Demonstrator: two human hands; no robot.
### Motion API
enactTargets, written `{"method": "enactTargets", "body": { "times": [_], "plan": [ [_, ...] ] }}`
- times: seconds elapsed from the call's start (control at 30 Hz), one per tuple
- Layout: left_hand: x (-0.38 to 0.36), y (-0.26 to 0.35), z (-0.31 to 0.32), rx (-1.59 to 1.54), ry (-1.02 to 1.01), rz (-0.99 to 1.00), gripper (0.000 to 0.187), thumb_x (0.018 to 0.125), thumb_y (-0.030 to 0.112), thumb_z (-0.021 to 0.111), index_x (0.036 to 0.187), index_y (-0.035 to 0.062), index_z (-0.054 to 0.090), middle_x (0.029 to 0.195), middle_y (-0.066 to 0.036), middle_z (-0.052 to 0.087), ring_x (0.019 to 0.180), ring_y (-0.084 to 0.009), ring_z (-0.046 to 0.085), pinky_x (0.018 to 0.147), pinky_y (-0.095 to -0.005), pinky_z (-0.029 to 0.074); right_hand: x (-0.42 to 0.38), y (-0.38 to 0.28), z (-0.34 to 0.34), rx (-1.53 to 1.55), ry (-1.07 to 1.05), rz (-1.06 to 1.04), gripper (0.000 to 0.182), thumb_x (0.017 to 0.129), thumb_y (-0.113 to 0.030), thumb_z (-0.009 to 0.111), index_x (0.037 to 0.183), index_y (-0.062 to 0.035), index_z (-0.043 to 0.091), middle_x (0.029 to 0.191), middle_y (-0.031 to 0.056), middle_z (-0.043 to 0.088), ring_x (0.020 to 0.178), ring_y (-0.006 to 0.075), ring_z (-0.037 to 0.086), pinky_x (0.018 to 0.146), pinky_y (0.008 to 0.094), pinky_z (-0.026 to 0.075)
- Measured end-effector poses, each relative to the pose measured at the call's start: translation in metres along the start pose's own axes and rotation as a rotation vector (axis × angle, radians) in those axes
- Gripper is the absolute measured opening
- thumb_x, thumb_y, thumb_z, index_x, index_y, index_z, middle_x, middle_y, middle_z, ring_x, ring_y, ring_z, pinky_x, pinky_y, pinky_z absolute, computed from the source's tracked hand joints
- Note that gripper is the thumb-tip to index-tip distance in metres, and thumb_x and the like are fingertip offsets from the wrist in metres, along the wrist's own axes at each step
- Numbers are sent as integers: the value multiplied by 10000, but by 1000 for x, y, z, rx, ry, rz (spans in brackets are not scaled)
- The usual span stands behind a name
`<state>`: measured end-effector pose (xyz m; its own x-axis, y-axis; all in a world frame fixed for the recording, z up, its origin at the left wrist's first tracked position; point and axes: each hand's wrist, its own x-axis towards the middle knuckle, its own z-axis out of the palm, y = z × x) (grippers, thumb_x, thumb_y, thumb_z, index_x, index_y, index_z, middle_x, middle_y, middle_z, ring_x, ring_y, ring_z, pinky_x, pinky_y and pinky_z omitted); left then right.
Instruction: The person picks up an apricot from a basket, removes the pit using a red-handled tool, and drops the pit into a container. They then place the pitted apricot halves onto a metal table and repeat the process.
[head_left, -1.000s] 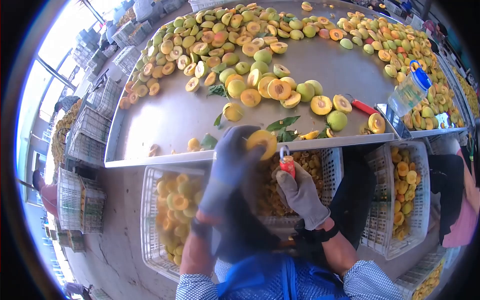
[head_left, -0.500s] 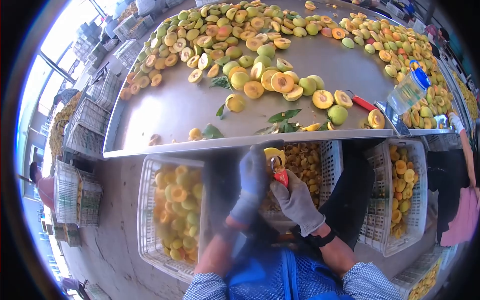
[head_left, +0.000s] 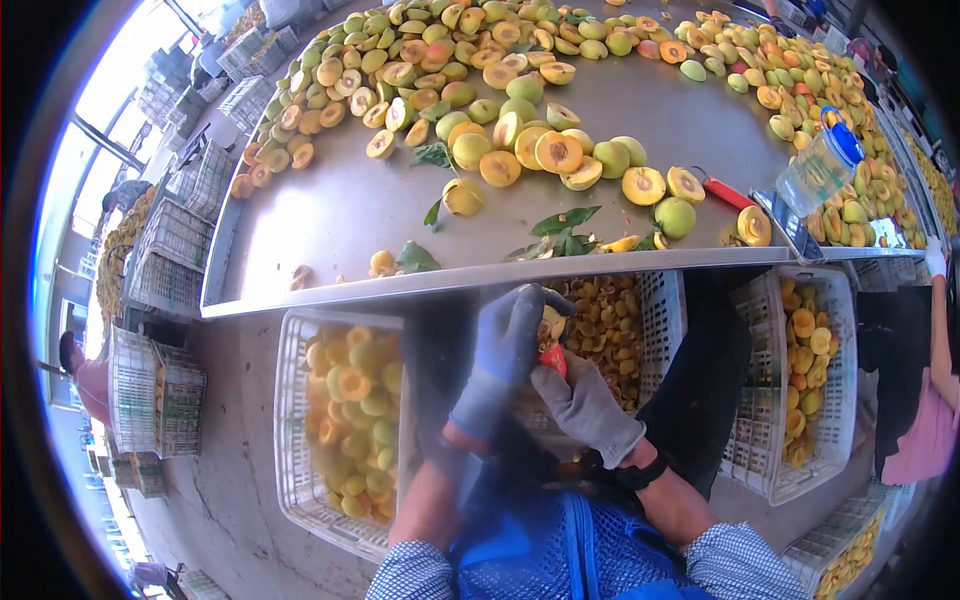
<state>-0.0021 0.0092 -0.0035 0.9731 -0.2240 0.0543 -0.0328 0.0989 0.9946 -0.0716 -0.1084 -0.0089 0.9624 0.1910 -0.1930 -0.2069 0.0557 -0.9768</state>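
Observation:
Below the table's front edge, my left hand (head_left: 508,335), in a grey glove, is closed around a peach half (head_left: 550,322). The glove's fingers hide part of the fruit. My right hand (head_left: 588,400), also gloved, grips the red handle of a pitting tool (head_left: 553,358). The tool's metal end meets the fruit and is mostly hidden. Under both hands stands a crate (head_left: 660,325) with many small brownish-orange pieces in it.
Halved peaches (head_left: 558,152) and leaves (head_left: 566,221) lie on the metal table (head_left: 330,235). A red-handled tool (head_left: 728,193) and a clear blue-lidded jar (head_left: 822,170) are at right. Peach-filled crates stand left (head_left: 287,420) and right (head_left: 762,390). A person's gloved hand (head_left: 935,258) shows at far right.
My left hand has turned, its fingers now curling over the peach half. The tool has tilted in my right hand, and its metal loop is now largely covered. The view has shifted slightly.

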Motion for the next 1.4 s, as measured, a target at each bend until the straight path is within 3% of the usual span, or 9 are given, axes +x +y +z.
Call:
{"method": "enactTargets", "body": {
  "times": [0.4, 0.73, 0.8, 0.97, 1.0, 1.13, 1.17, 1.23, 1.4],
  "plan": [
    [9, 3, -14, -17, -346, -54, 330, 966, 247, 508, 879, -35, 657, 743, -48, 631, 697, -95, 540, 656, -245, 456, -13, -4, -4, 364, -271, 227, 452, 977, -493, 427, 802, -91, 536, 570, -37, 435, 426, 59, 389, 414, 219, 283],
    [1, -9, 10, -330, -222, -158, 661, 971, 554, 362, 846, -33, 638, 739, -79, 616, 669, -140, 580, 638, -251, 460, -16, 13, -9, 1116, -508, 391, 443, 946, -530, 461, 812, -108, 481, 502, -74, 313, 374, 55, 235, 398, 238, 201],
    [-4, -3, 9, -277, -231, -143, 701, 965, 589, 330, 842, -31, 633, 744, -81, 614, 668, -145, 581, 641, -250, 461, -20, -9, -4, 2113, 242, 1268, 443, 939, -527, 476, 803, -105, 480, 494, -75, 319, 369, 51, 242, 396, 236, 206],
    [-9, -3, 7, -628, -248, -216, 730, 969, 610, 251, 837, -4, 621, 756, -75, 606, 710, -147, 593, 687, -259, 476, -17, 42, -17, 1666, -645, 693, 322, 905, -337, 592, 969, -21, 584, 807, 8, 517, 698, 110, 505, 667, 224, 435],
    [-16, 13, 4, -210, -5, -227, 702, 979, 588, 253, 871, 7, 630, 733, -73, 600, 707, -153, 594, 688, -258, 477, -19, 48, -22, 1523, -824, 527, 311, 897, -289, 621, 1011, 0, 611, 886, 29, 567, 780, 125, 571, 735, 221, 492],
    [-40, 29, -87, 365, 144, -87, 545, 986, 436, 382, 924, -25, 666, 856, -95, 656, 841, -186, 616, 805, -297, 473, -25, 35, -39, 1008, -525, 371, 422, 930, -481, 532, 809, -78, 511, 487, -78, 324, 366, 45, 278, 381, 226, 237],
    [-38, 44, -120, 632, 19, -52, 199, 832, 105, 590, 982, 3, 672, 929, -145, 634, 926, -241, 615, 819, -333, 491, -23, 36, -39, 908, -338, 424, 404, 950, -463, 503, 824, -80, 518, 492, -69, 336, 367, 55, 287, 378, 232, 242],
    [-38, 61, -152, 964, 51, 171, 188, 865, 136, 592, 944, -10, 679, 922, -147, 647, 863, -252, 636, 766, -360, 507, -17, 39, -37, 693, 31, 512, 380, 989, -428, 445, 854, -85, 532, 501, -53, 359, 370, 76, 306, 373, 245, 253],
    [42, 71, -131, 1060, 150, 41, 295, 830, 268, 676, 1046, 67, 663, 981, -151, 637, 886, -299, 640, 795, -385, 505, -5, 61, -23, 282, -46, 261, 401, 982, -454, 447, 871, -78, 527, 507, -15, 370, 366, 90, 309, 374, 254, 253]
  ]
}}
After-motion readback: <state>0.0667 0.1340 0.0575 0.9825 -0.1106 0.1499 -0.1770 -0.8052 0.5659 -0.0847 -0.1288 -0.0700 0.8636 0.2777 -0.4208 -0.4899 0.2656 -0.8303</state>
